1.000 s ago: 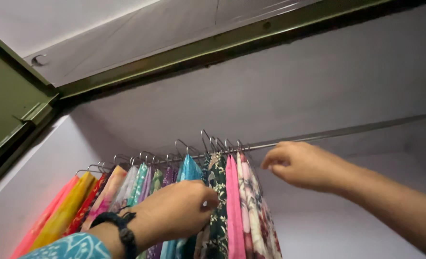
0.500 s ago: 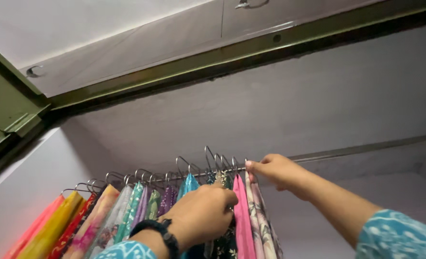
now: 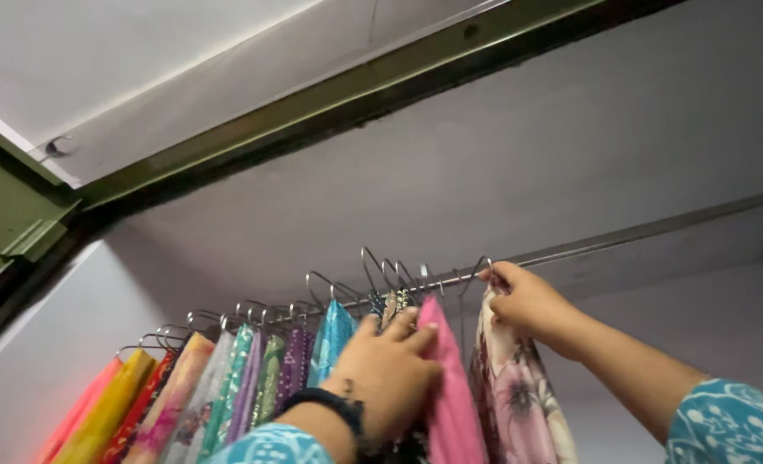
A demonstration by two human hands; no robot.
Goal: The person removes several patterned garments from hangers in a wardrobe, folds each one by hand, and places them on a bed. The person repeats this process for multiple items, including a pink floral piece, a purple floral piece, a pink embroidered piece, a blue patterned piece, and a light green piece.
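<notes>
A row of bright garments hangs on metal hangers from a closet rod. My right hand grips the wire hanger of a pale floral garment, drawn a little apart to the right of the row. My left hand, with a dark band on the wrist, lies flat with fingers apart against the pink garment and the dark printed one behind it. A turquoise garment hangs just to the left.
More garments in purple, green, cream, red, yellow and orange fill the rod's left end. A green door frame runs overhead, with a green door at left. The rod's right part is bare.
My right hand has taken the floral garment's hanger and slid it right, opening a gap beside the pink garment. My left hand went from curled to flat on the pink garment.
</notes>
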